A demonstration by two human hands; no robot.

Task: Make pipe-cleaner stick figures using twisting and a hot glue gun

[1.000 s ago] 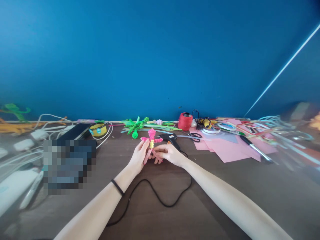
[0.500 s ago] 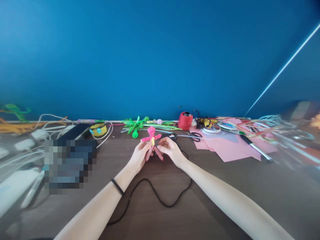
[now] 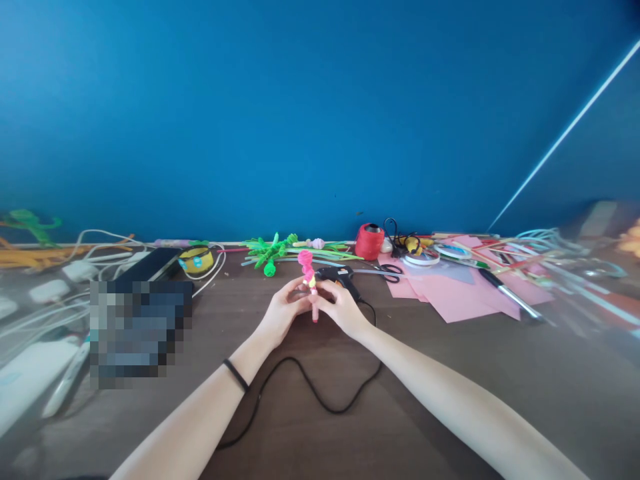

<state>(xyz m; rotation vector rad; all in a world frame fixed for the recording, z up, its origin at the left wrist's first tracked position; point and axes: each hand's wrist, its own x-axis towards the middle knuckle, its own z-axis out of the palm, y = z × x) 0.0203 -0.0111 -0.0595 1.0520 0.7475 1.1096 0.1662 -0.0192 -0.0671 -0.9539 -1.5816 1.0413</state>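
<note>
Figure, pink [image 3: 305,261], pinched by left hand [image 3: 281,312] and right hand [image 3: 345,312]; glue gun [image 3: 336,273] close behind; green stems [image 3: 269,253], red spool [image 3: 369,243] along table [image 3: 450,380] back edge.

Left arm [image 3: 200,393] and right arm [image 3: 450,387] reach forward, slanting inward; left hand [image 3: 278,313] and right hand [image 3: 349,313] nearly meet, fingers bent in a grip, thumbs pointing toward each other

Soft light brightens the blue wall [image 3: 320,120] toward upper left — both side edges smear, stretched.
</note>
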